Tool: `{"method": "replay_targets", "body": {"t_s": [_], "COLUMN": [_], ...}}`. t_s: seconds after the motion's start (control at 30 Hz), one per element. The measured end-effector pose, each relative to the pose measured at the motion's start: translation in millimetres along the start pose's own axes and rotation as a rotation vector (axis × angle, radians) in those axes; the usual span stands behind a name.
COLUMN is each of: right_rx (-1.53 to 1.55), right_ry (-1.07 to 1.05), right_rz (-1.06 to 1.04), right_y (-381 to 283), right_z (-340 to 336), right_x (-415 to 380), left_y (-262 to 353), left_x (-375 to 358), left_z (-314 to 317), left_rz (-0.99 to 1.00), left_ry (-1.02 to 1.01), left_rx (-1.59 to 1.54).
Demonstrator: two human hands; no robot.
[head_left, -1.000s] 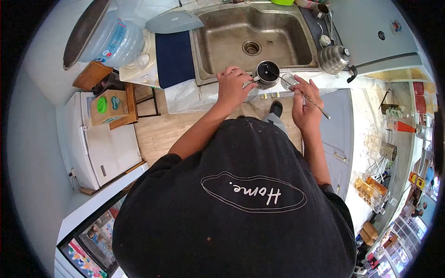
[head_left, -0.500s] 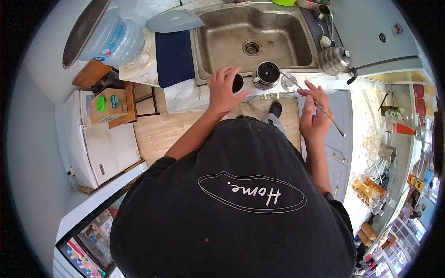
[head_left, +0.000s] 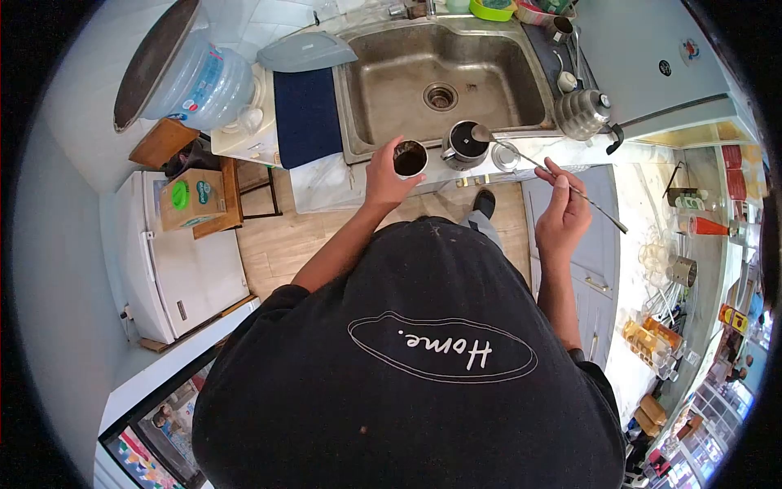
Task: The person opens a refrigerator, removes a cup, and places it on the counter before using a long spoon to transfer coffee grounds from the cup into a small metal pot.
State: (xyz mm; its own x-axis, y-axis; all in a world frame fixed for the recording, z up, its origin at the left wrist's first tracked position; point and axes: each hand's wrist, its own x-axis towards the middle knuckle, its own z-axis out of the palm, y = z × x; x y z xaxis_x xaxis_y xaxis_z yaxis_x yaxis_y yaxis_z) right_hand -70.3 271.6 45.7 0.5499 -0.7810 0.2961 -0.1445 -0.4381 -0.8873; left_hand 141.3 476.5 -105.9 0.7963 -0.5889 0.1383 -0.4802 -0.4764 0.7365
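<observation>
My left hand (head_left: 385, 179) is wrapped round the side of a small cup (head_left: 410, 160), whose dark inside faces me. In my right hand (head_left: 562, 208) is a long bar spoon (head_left: 533, 165), pinched along its thin handle. The spoon's bowl hangs over the right rim of a metal mug (head_left: 453, 155) that holds dark liquid. That mug stands on the counter between my hands, in front of the sink. A round clear glass lid or dish (head_left: 505, 157) lies to the right of the mug, under the spoon handle.
Behind the mug is a steel sink (head_left: 391, 90). A dark blue mat (head_left: 305, 114) lies left of it, and a steel gooseneck kettle (head_left: 582, 114) stands at right. The marble counter's front edge (head_left: 326, 200) runs close to me. Bottles (head_left: 652, 342) stand far right.
My left hand has closed round the cup and lifted it slightly, mouth towards me. The spoon's bowl has come up out of the mug to its rim, as my right hand moved right.
</observation>
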Motion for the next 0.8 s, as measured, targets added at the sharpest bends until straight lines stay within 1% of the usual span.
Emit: {"method": "replay_targets", "body": {"t_s": [0.1, 0.2, 0.3, 0.4, 0.5, 0.6, 0.7, 0.8], "right_rx": [0.043, 0.175, 0.201, 0.255, 0.456, 0.532, 0.494, 0.348], "right_ry": [0.019, 0.089, 0.092, 0.057, 0.036, -0.029, -0.115, -0.128], "right_rz": [0.005, 0.014, 0.026, -0.045, -0.047, -0.089, -0.138, -0.190], "right_y": [5, 8, 3, -3, -24, -39, -50, -52], "right_z": [-1, 0, -7, -14, -15, -15, -13, -7], "right_x": [-3, -5, -6, -5, -6, -9, -12, -16], "left_y": [2, 9, 24, 43, 57, 78, 94, 101], "left_x": [0, 0, -1, -1, 3, 7, 9, 9], "left_z": [-2, -9, -24, -39, -51, -64, -70, -70], "left_rz": [-0.039, -0.025, -0.019, 0.026, 0.097, 0.149, 0.161, 0.221], "left_ry": [-0.008, 0.037, 0.015, 0.065, 0.106, 0.156, 0.168, 0.215], "left_rx": [-0.101, -0.105, -0.111, -0.092, -0.135, -0.167, -0.223, -0.290]}}
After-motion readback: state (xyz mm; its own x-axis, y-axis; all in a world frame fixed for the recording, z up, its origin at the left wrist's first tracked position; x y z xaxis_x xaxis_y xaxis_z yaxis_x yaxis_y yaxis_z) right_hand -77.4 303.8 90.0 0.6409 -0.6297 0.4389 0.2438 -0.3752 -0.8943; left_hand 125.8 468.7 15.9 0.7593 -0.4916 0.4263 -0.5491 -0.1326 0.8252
